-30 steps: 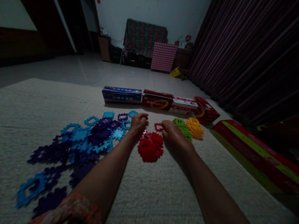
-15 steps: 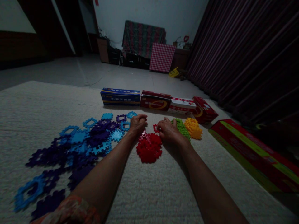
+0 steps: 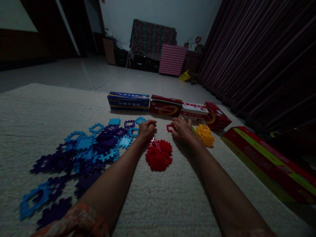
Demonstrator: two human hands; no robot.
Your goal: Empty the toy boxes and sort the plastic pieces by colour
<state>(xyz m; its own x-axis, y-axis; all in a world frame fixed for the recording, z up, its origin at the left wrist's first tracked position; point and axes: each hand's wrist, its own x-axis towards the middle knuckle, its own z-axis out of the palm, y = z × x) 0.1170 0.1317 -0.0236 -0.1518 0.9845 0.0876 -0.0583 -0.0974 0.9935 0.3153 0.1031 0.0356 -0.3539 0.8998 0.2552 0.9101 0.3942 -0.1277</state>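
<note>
A pile of red interlocking plastic tiles (image 3: 158, 156) lies on the pale carpet (image 3: 172, 197) in front of me. My left hand (image 3: 146, 130) rests curled in a loose fist just behind the pile; what it holds, if anything, I cannot make out. My right hand (image 3: 182, 129) reaches further back, fingers pinching a single red frame-shaped tile (image 3: 169, 127). It covers most of the green tile pile. A yellow tile pile (image 3: 205, 135) sits right of that hand.
Blue and purple tiles (image 3: 84, 148) are scattered over the carpet to the left. A blue box (image 3: 128, 101) and red boxes (image 3: 187, 112) line the carpet's far edge; a long red and green box (image 3: 266, 161) lies at the right. Curtains hang beyond.
My right hand has moved away from me and slightly right with the single red tile, now covering the green pile. My left hand has stayed put.
</note>
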